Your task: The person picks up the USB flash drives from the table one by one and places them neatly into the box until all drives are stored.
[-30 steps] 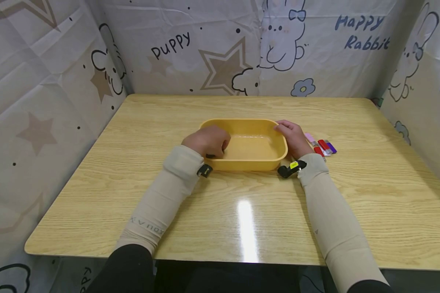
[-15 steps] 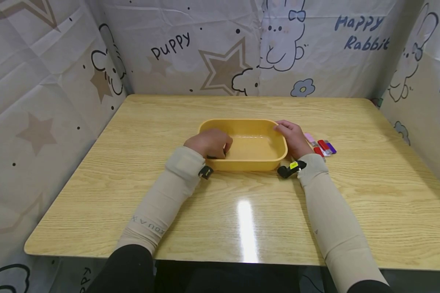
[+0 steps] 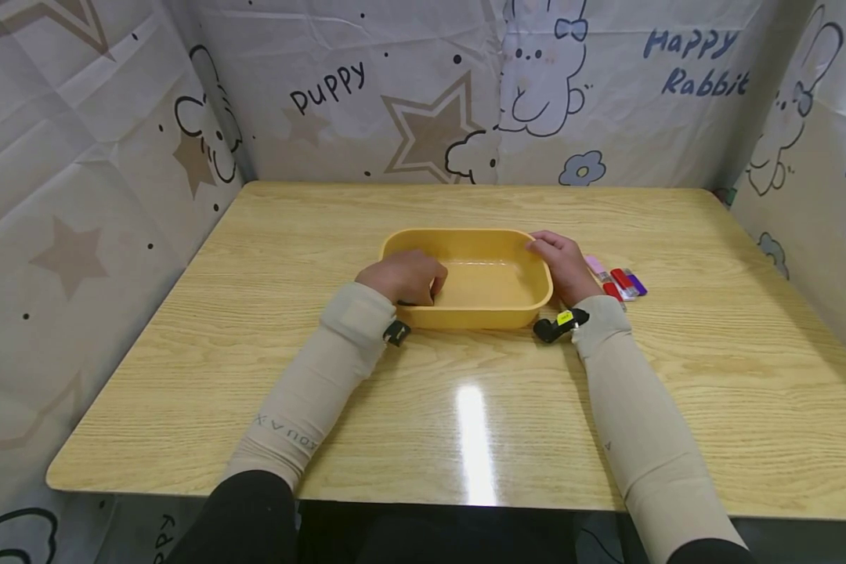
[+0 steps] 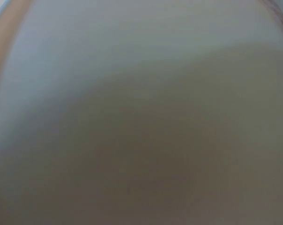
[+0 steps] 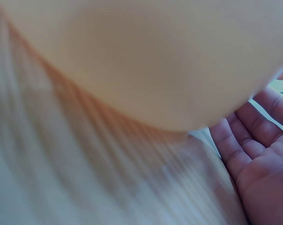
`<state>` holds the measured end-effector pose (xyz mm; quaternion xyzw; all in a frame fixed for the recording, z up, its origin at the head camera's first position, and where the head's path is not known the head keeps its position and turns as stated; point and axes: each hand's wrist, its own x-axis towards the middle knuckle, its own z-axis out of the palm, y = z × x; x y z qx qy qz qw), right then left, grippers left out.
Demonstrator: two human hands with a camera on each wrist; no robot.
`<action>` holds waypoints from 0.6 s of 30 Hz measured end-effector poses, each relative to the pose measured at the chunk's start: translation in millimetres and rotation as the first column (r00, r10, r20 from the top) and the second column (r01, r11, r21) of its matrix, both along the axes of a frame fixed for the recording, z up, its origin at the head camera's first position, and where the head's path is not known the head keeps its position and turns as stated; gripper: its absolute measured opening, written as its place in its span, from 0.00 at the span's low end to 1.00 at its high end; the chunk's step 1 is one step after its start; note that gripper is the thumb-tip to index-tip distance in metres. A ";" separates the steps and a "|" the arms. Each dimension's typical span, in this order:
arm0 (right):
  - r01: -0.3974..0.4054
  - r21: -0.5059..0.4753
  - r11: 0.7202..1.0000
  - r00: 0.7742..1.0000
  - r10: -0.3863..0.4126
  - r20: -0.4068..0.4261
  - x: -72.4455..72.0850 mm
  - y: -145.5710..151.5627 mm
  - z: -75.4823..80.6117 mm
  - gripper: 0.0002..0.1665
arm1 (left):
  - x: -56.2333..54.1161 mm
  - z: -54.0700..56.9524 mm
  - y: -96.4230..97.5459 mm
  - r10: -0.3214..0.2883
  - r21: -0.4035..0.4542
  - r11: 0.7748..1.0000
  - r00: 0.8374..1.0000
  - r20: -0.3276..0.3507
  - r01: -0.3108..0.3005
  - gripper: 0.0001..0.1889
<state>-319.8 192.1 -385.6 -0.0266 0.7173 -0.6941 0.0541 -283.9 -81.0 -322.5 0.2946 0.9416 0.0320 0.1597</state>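
Note:
A yellow rectangular plastic tray (image 3: 475, 317) with rounded corners sits upright on the wooden table. My left hand (image 3: 403, 276) reaches over its left side, knuckles up and fingers pointing down inside. The fingertips are hidden, so whether they hold anything does not show. At the opposite end, my right hand (image 3: 562, 262) grips the tray, thumb on the rim and fingers along the outer wall. The right wrist view has the tray's wall (image 5: 179, 65) close up, with my right palm and fingers (image 5: 261, 126) against it. The left wrist view is a blurred, near surface.
Just right of my right hand lie several small sticks in pink, red (image 3: 622, 278) and purple (image 3: 636, 283), with pale or metallic ends. The wooden table (image 3: 324, 219) extends around the tray. Printed cloth walls (image 3: 423, 47) enclose its back and sides.
My left hand has shifted slightly to the right inside the tray, then nearly stopped. The tray's visible left rim, the right hand and the coloured sticks stay in place.

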 end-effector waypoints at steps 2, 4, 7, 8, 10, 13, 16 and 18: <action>0.001 -0.006 1.000 1.000 -0.001 -0.003 -0.2 -0.1 -0.3 0.20 | 0.3 0.1 -0.2 0.002 -0.001 1.000 1.000 0.002 -0.002 0.05; 0.001 -0.010 1.000 1.000 -0.001 -0.003 -0.5 -0.1 -0.8 0.20 | 0.4 0.4 -0.2 0.003 -0.003 1.000 1.000 0.000 -0.003 0.06; 0.000 -0.008 1.000 1.000 0.000 -0.001 -1.0 0.0 -1.5 0.19 | 0.8 0.6 -0.1 0.005 -0.002 1.000 1.000 0.002 -0.005 0.06; -0.001 -0.006 1.000 1.000 0.001 0.000 -1.0 0.1 -1.5 0.19 | 0.8 0.5 0.0 0.007 0.001 1.000 1.000 0.004 -0.007 0.06; -0.001 0.000 1.000 1.000 0.001 0.003 -0.9 0.2 -1.2 0.20 | 0.9 0.6 0.0 0.010 0.005 1.000 1.000 0.005 -0.010 0.07; -0.005 0.006 1.000 1.000 0.005 0.007 -0.5 0.5 -0.3 0.20 | 0.4 -0.1 -0.4 0.011 0.012 1.000 1.000 0.006 -0.011 0.07; -0.003 0.002 1.000 1.000 0.003 0.010 -0.6 0.2 -0.1 0.20 | -0.1 -0.6 -0.8 0.009 0.013 1.000 1.000 0.003 -0.009 0.08; -0.003 0.000 1.000 1.000 0.003 0.012 -0.8 0.1 -0.2 0.20 | -0.2 -0.6 -0.8 0.010 0.014 1.000 1.000 0.005 -0.011 0.08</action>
